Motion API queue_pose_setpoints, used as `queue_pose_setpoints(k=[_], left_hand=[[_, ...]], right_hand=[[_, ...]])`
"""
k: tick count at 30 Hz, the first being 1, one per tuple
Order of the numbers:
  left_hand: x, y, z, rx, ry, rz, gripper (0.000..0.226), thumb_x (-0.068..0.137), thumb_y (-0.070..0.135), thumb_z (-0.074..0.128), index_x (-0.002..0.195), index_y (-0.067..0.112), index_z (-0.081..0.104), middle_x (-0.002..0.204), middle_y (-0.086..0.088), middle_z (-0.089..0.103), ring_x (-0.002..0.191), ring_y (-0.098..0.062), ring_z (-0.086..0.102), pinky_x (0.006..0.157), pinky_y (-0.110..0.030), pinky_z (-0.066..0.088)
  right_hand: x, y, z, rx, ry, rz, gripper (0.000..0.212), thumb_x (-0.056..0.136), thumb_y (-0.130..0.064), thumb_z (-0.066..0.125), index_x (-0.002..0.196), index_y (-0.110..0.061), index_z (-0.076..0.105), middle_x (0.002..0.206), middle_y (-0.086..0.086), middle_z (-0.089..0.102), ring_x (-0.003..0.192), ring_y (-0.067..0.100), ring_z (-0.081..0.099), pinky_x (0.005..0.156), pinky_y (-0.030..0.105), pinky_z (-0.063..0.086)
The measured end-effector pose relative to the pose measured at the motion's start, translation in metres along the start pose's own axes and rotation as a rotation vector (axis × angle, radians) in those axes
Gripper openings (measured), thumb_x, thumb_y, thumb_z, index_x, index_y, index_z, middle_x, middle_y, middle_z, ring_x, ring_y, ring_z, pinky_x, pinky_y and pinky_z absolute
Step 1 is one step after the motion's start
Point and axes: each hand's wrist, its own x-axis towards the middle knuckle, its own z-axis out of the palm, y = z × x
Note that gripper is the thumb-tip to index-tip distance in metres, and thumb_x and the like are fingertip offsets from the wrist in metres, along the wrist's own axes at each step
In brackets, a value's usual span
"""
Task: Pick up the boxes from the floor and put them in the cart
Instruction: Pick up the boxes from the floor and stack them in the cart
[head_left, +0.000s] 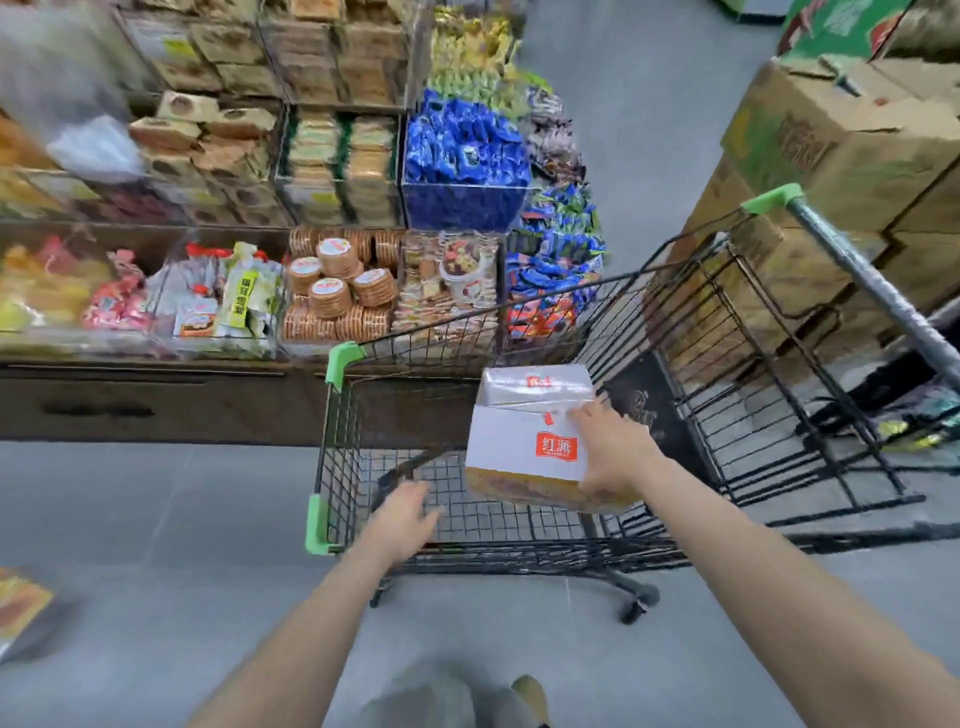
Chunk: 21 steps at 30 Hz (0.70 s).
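Held over the black wire cart (343, 467) by the right hand (615, 454): a white box (519, 441), tilted, its top toward the far side. On its facing panel, a red square label with white characters; a smaller red mark on the upper flap, which looks glossy and slightly lifted. Along the lower edge, an orange-yellow printed band, blurred. Fingers curled round the box's right edge, thumb across the white front, palm against the side. Box inside the outline of the basket, above the mesh floor, not resting on it as far as can be told.

Left hand (408, 517) over the near left part of the basket, fingers loosely spread and relaxed, holding nothing; contact with the near rim unclear.

Cart with green plastic corner guards, a grey handle (872, 291) at the far right, a caster at the near right. Grey tiled floor (156, 519) beneath. At the near left edge of the floor, another box (21, 605), orange-printed, blurred and partly cut off.

Beyond the cart on the left, a snack display (332, 218): round biscuit packs, blue wrapped sweets, clear bins. On the far right, stacked brown cartons (841, 150).
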Motion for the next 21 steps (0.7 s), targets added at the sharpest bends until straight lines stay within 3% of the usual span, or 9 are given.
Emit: queue_pose_setpoints(k=[4, 8, 15, 19, 21], left_hand=[[0.007, 0.003, 0.029, -0.01, 0.022, -0.066, 0.049, 0.1, 0.04, 0.035, 0.139, 0.012, 0.04, 0.139, -0.01, 0.048, 0.127, -0.024, 0.046, 0.105, -0.036, 0.039], [0.02, 0.007, 0.042, 0.063, -0.007, -0.143, 0.05, 0.099, 0.048, 0.027, 0.132, 0.016, 0.045, 0.132, -0.009, 0.055, 0.119, -0.027, 0.053, 0.094, -0.039, 0.044], [0.032, 0.004, 0.05, 0.135, 0.02, -0.21, 0.036, 0.095, 0.048, 0.038, 0.097, 0.021, 0.061, 0.096, -0.008, 0.069, 0.096, -0.03, 0.063, 0.07, -0.031, 0.041], [0.037, 0.006, 0.048, 0.126, -0.005, -0.275, 0.033, 0.09, 0.053, 0.041, 0.097, 0.029, 0.062, 0.096, 0.0, 0.068, 0.097, -0.025, 0.062, 0.078, -0.032, 0.047], [0.036, 0.006, 0.05, 0.11, 0.024, -0.302, 0.036, 0.088, 0.055, 0.039, 0.091, 0.027, 0.061, 0.09, 0.0, 0.067, 0.093, -0.024, 0.062, 0.074, -0.032, 0.048]], right_hand=[[0.021, 0.019, 0.019, 0.013, -0.068, -0.026, 0.097, 0.068, -0.042, 0.074, 0.145, -0.017, 0.02, 0.132, 0.003, 0.041, 0.119, 0.023, 0.046, 0.096, 0.043, 0.044], [0.038, 0.032, 0.039, 0.003, -0.073, -0.051, 0.093, 0.071, -0.042, 0.071, 0.145, -0.016, 0.02, 0.132, 0.004, 0.042, 0.118, 0.023, 0.047, 0.101, 0.044, 0.042], [0.068, 0.062, 0.073, 0.001, -0.108, -0.098, 0.087, 0.07, -0.05, 0.071, 0.139, -0.016, 0.029, 0.127, 0.004, 0.045, 0.114, 0.022, 0.048, 0.104, 0.041, 0.038], [0.088, 0.077, 0.092, -0.031, -0.169, -0.178, 0.092, 0.069, -0.054, 0.071, 0.139, -0.012, 0.027, 0.13, 0.007, 0.041, 0.117, 0.026, 0.046, 0.102, 0.041, 0.038], [0.098, 0.082, 0.103, -0.044, -0.179, -0.216, 0.094, 0.068, -0.059, 0.07, 0.138, -0.013, 0.028, 0.128, 0.007, 0.042, 0.115, 0.026, 0.047, 0.1, 0.043, 0.039]])
